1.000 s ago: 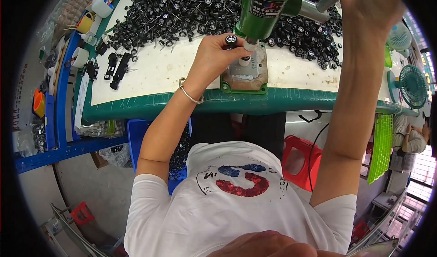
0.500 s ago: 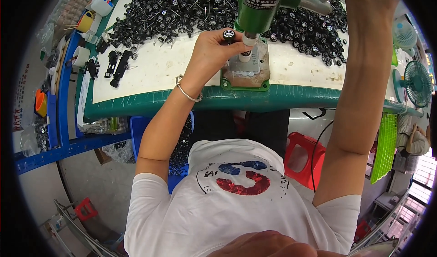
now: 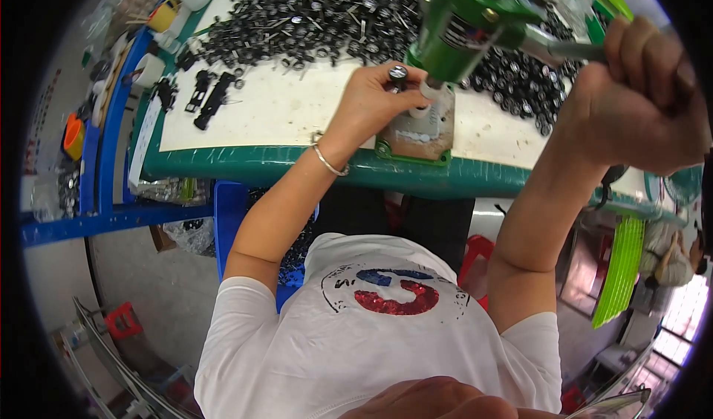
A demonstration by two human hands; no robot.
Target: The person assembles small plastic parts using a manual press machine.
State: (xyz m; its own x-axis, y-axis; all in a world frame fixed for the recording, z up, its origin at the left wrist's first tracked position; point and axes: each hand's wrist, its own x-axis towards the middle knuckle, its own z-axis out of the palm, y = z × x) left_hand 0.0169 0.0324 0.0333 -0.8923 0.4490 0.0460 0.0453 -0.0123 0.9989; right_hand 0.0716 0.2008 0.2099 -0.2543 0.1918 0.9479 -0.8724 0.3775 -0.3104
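My left hand is closed in a pinch on a small black toy wheel with a silver hub. Its fingertips are beside the white lower tip of a green hand press, over the press's base plate. Whatever sits right under that tip is mostly covered by my fingers. At the right, my right hand is wrapped round the end of the press's metal lever.
A big heap of black wheels and axles covers the back of the white table. More loose wheels lie right of the press. Black toy chassis lie at the left. A green padded edge runs along the front.
My right hand has come down with the lever, from the top edge to the right side. The left hand keeps its pinch beside the press tip. The whole view has shifted slightly.
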